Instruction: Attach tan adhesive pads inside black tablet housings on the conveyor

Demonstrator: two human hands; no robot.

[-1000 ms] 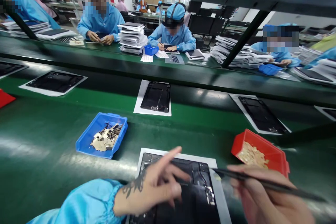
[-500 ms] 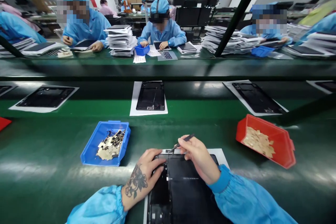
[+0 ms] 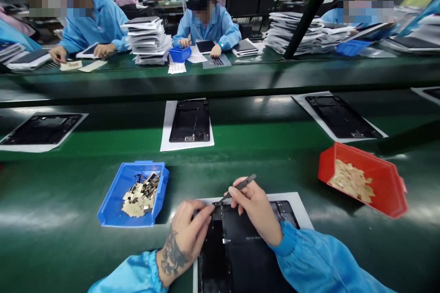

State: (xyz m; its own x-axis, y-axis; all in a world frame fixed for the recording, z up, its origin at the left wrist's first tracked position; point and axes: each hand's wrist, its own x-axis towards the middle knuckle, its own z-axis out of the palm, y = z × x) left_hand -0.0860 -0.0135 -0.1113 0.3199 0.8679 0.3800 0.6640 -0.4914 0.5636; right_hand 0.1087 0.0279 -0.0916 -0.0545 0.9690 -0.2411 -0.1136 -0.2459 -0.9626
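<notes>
head view: the open dark device panel lies on a white sheet on the green bench, directly in front of the person; its lower part is cut off by the frame edge and its near corners are covered by both blue sleeves. the left hand rests on the panel's upper left edge, fingers curled down onto it, holding nothing that can be made out. the right hand pinches a thin dark tool, its tip set at the panel's top edge; the contact point is too small to resolve. a blue tray of small metal parts sits left of the panel, a red tray of tan pieces right of it. faces of the co-workers behind are blurred.
</notes>
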